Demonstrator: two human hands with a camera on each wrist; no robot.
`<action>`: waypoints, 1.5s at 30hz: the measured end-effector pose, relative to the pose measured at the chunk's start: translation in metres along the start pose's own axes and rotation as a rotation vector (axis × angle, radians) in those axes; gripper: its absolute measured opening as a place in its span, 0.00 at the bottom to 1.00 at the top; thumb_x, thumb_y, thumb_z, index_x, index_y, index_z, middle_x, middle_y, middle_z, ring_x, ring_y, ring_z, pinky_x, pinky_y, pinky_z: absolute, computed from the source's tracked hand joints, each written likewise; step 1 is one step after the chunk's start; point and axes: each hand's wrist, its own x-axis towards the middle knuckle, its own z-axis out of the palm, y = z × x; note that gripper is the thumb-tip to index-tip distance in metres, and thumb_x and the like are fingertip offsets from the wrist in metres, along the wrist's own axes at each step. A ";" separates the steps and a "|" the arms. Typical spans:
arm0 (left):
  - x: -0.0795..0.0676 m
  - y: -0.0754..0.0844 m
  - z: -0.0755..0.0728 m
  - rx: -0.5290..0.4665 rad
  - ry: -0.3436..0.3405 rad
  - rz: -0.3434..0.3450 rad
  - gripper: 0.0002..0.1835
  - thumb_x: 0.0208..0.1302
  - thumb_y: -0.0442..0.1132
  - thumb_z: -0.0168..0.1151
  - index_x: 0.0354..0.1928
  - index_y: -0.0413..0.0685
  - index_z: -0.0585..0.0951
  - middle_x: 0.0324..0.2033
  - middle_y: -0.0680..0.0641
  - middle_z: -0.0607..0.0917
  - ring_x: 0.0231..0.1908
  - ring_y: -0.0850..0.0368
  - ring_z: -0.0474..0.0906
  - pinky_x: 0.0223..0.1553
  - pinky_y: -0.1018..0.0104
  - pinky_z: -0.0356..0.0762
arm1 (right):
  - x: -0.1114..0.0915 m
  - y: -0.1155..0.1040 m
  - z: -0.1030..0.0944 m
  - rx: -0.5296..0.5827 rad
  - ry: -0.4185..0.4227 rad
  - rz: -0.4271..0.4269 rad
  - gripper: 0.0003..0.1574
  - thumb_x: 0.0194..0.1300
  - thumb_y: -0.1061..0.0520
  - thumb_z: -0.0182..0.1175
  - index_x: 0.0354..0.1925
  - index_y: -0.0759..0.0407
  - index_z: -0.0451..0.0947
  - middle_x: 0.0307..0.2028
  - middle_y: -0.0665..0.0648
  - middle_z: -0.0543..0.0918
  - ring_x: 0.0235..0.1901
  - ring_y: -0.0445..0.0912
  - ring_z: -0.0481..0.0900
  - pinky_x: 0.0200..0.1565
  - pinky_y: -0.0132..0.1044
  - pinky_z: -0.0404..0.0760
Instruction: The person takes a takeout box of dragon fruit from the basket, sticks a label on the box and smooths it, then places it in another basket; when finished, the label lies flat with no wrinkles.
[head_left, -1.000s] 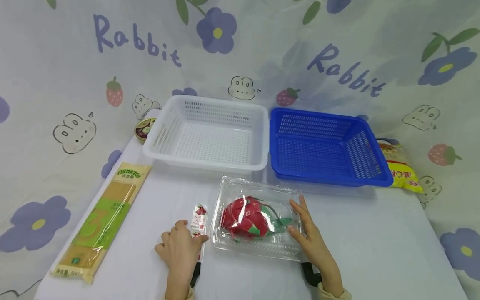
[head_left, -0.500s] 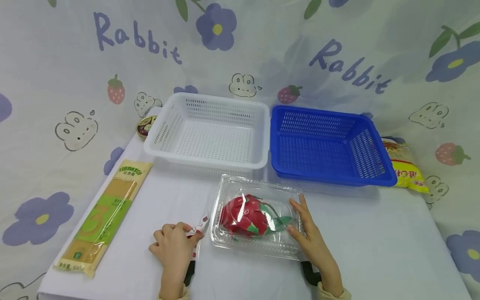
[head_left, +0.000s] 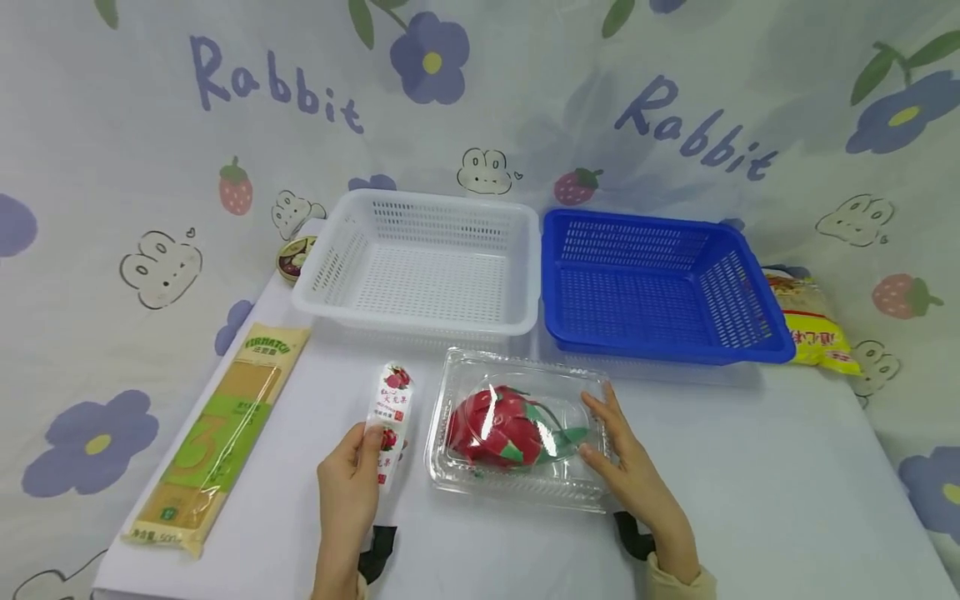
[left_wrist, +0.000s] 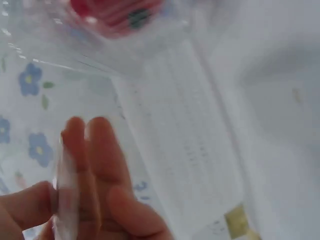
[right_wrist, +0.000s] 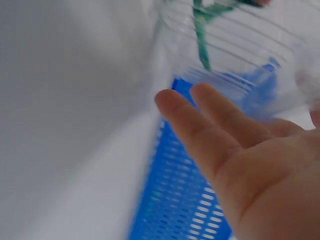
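A strip of labels [head_left: 390,392] printed with red dragon fruit is pinched between the thumb and fingers of my left hand [head_left: 348,479], left of the clear plastic box. The box [head_left: 461,375] is lidded and lies on the white table; inside it is a red dragon fruit [head_left: 495,429] with green tips. My right hand [head_left: 626,471] touches the right side of the box, thumb at the front and fingers behind. In the right wrist view its fingers [right_wrist: 225,112] are extended beside the clear plastic.
A white basket [head_left: 412,325] and a blue basket [head_left: 667,354] stand side by side at the back. A pack of noodles [head_left: 217,442] lies at the left. Behind the baskets are a round tub [head_left: 288,258] and a yellow bag [head_left: 813,329].
My left hand has lifted the label strip off the table and turned it so its printed face shows. The right hand has stayed at the box, which has barely moved.
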 end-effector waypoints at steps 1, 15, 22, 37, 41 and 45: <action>-0.002 0.003 0.000 -0.044 0.025 0.040 0.13 0.72 0.40 0.54 0.39 0.39 0.83 0.25 0.41 0.86 0.18 0.66 0.69 0.16 0.72 0.67 | 0.000 -0.002 -0.001 -0.024 0.006 0.010 0.41 0.68 0.59 0.56 0.74 0.46 0.54 0.77 0.64 0.38 0.71 0.74 0.46 0.58 0.79 0.54; -0.040 0.053 0.040 -0.433 -0.206 0.517 0.09 0.64 0.24 0.56 0.31 0.42 0.83 0.17 0.46 0.80 0.19 0.72 0.69 0.17 0.77 0.70 | -0.005 -0.076 0.008 0.062 0.147 -0.252 0.30 0.67 0.66 0.55 0.66 0.57 0.68 0.68 0.52 0.70 0.70 0.38 0.64 0.67 0.24 0.60; -0.055 0.056 0.062 -0.486 -0.399 0.575 0.08 0.65 0.27 0.56 0.32 0.43 0.83 0.15 0.49 0.75 0.21 0.75 0.64 0.17 0.79 0.65 | -0.008 -0.092 0.017 0.272 0.309 -0.221 0.14 0.63 0.74 0.55 0.45 0.66 0.80 0.41 0.40 0.84 0.41 0.33 0.82 0.45 0.26 0.79; -0.057 0.057 0.065 -0.374 -0.612 0.509 0.08 0.66 0.38 0.61 0.31 0.46 0.86 0.23 0.50 0.88 0.26 0.73 0.77 0.26 0.74 0.80 | -0.008 -0.089 0.020 0.448 0.556 -0.320 0.24 0.61 0.79 0.53 0.51 0.65 0.80 0.30 0.41 0.87 0.18 0.29 0.72 0.16 0.23 0.68; -0.059 0.060 0.063 -0.387 -0.635 0.444 0.08 0.66 0.38 0.61 0.30 0.45 0.85 0.21 0.48 0.87 0.25 0.74 0.76 0.26 0.70 0.80 | -0.009 -0.087 0.022 0.452 0.559 -0.455 0.19 0.60 0.79 0.54 0.45 0.68 0.81 0.35 0.44 0.88 0.24 0.30 0.78 0.21 0.21 0.73; -0.059 0.062 0.063 -0.418 -0.597 0.411 0.08 0.66 0.36 0.61 0.29 0.42 0.84 0.18 0.46 0.84 0.23 0.75 0.73 0.25 0.71 0.78 | -0.009 -0.084 0.025 0.352 0.430 -0.567 0.12 0.64 0.72 0.57 0.42 0.64 0.83 0.42 0.48 0.87 0.41 0.36 0.82 0.43 0.23 0.79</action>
